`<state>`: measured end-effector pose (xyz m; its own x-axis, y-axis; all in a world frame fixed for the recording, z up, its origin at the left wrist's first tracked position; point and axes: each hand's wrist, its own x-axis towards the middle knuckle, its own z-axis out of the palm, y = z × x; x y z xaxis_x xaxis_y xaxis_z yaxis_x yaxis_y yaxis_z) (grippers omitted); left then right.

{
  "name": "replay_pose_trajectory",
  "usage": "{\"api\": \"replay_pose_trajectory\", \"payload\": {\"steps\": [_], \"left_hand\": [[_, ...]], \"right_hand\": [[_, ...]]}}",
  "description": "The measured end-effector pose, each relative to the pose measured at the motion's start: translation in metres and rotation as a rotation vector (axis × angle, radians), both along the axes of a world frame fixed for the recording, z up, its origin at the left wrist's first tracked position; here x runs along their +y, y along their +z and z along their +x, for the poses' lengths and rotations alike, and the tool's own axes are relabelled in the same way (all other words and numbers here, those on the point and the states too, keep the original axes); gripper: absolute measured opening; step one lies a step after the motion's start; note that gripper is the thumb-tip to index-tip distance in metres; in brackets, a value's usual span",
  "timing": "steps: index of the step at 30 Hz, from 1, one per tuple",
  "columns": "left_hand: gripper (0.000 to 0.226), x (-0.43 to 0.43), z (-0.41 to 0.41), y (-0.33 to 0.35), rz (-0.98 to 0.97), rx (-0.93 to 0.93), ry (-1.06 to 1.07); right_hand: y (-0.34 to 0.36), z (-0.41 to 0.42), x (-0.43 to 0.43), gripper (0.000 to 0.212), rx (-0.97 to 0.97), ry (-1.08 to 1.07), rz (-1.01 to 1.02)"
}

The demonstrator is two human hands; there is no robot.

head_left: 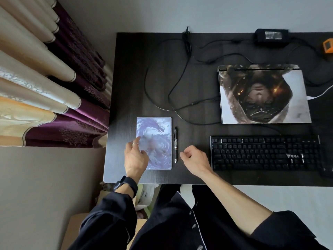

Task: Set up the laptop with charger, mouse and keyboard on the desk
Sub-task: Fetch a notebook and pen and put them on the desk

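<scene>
A closed laptop (264,95) with a printed picture on its lid lies at the right of the dark desk (135,73). In front of it sits a black keyboard (264,153). The charger brick (271,36) rests at the desk's far edge, and its black cable (169,94) loops across the middle toward the laptop. A dark object, perhaps the mouse (327,170), shows at the right frame edge. My left hand (135,157) rests with straight fingers on a purple dragon-print notebook (156,139). My right hand (195,161) hovers loosely curled beside a black pen (175,144), holding nothing.
Curtains (54,87) hang along the left of the desk. An orange object (328,46) sits at the far right corner. A white cable (319,95) runs off from the laptop's right side. A cardboard box (75,230) and a plastic bag (146,195) lie on the floor below the desk's front edge.
</scene>
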<state>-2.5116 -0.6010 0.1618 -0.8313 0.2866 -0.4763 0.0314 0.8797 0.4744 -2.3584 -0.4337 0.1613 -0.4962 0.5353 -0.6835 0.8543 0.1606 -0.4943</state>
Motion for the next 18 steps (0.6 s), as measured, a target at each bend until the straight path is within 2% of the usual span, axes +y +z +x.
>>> {"api": "replay_pose_trajectory", "payload": {"steps": [9,14,18], "left_hand": [[0.058,0.076,0.079,0.012,0.100,0.078,-0.223],[0.056,0.136,0.151,0.015,0.123,0.106,-0.362],[0.058,0.179,0.212,0.014,0.100,0.131,-0.510]], "right_hand": [[0.042,0.092,0.049,0.002,0.169,-0.042,0.129],[0.049,0.159,0.100,0.010,0.187,0.034,0.245],[0.045,0.222,0.151,0.018,0.200,0.015,0.349]]}}
